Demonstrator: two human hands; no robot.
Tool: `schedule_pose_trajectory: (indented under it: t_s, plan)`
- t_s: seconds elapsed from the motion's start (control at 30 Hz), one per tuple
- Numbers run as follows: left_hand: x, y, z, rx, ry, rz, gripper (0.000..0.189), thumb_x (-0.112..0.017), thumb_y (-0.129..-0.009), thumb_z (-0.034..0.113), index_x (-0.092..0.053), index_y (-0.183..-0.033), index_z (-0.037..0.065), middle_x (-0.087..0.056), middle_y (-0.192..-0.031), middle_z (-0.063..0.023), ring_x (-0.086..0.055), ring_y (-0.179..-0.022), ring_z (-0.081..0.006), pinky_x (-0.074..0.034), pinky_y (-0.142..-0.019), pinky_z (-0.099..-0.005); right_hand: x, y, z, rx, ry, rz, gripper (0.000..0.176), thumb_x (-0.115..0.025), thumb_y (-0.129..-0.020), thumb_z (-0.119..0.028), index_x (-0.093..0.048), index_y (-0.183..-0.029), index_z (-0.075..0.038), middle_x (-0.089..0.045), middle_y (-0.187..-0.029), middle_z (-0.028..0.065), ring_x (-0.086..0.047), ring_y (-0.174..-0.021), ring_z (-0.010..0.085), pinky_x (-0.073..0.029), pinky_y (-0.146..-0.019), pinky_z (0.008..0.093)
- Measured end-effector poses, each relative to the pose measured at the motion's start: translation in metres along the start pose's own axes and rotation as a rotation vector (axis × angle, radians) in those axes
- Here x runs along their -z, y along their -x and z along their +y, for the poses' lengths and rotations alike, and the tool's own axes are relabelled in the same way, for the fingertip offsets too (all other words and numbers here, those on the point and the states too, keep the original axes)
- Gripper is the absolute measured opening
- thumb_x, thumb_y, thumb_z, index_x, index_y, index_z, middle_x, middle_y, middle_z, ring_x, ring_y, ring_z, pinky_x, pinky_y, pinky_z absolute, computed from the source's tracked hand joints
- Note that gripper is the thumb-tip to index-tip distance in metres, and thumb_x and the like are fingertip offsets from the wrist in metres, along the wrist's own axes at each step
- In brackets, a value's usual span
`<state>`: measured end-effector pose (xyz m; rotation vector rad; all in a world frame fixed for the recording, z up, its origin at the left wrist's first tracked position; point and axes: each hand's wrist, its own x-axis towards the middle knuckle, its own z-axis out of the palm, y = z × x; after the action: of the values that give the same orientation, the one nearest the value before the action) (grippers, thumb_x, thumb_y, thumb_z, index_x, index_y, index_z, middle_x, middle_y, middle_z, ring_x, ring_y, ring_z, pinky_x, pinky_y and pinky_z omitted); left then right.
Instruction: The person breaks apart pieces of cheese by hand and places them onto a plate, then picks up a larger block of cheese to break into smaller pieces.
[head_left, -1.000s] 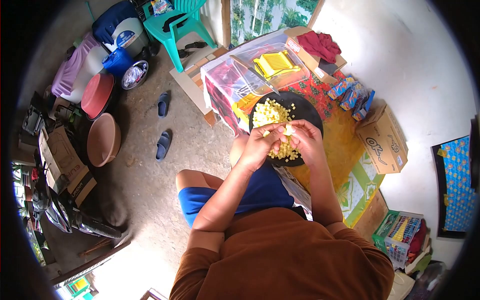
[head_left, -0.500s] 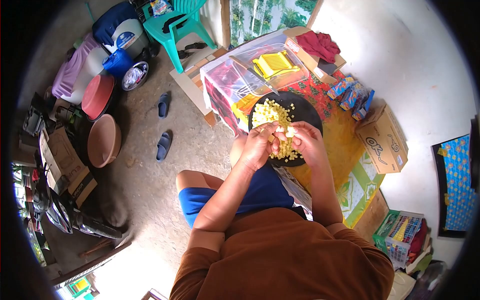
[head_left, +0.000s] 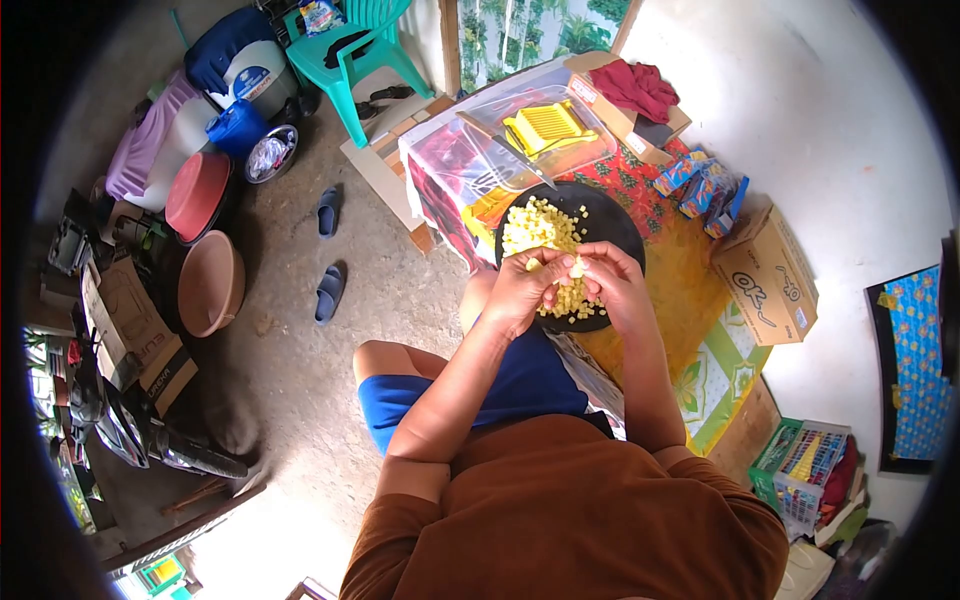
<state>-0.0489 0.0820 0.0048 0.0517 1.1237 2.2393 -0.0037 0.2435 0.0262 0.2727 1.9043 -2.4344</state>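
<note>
With a narrow pinch of both bare hands — our left hand point(head_left: 522, 292) and our right hand point(head_left: 613, 285), fingertips meeting above the middle of a round black tray point(head_left: 618, 215) — we hold a small pale-yellow piece point(head_left: 577, 268); whether our left hand's curled fingers hold more, we cannot tell; below, a heap of small pale-yellow cubes point(head_left: 535, 225) covers the tray's left side and runs toward its near edge; by its far edge we see a long metal-bladed knife point(head_left: 517, 154), just beside a slatted yellow plastic slicer point(head_left: 548, 129).
</note>
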Motion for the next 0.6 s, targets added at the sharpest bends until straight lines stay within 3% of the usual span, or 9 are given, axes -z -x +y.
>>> schedule_pose_trajectory:
  t_s: [0.23,0.6]
  plan:
    - [0.000,0.002,-0.001,0.019,0.028,-0.024,0.014,-0.069,-0.086,0.014,-0.064,-0.086,0.001,-0.059,-0.068,-0.0030,-0.046,-0.049,-0.0081,-0.038,-0.045,-0.0230,0.005,0.000,0.004,-0.006,0.023,-0.013,0.018,-0.064,-0.088,-0.014,-0.064,-0.102,-0.002,-0.058,-0.073,-0.0015,-0.046,-0.057,0.0046,-0.037,-0.052,0.0194]
    - [-0.003,0.002,-0.004,0.106,0.120,-0.011,0.016,-0.070,-0.085,0.017,-0.062,-0.087,0.003,-0.056,-0.067,-0.0013,-0.044,-0.049,-0.0083,-0.037,-0.046,-0.0228,0.010,-0.001,0.010,-0.115,-0.222,-0.047,0.012,-0.061,-0.089,-0.010,-0.062,-0.099,-0.004,-0.050,-0.070,-0.0049,-0.042,-0.057,0.0020,-0.035,-0.050,0.0198]
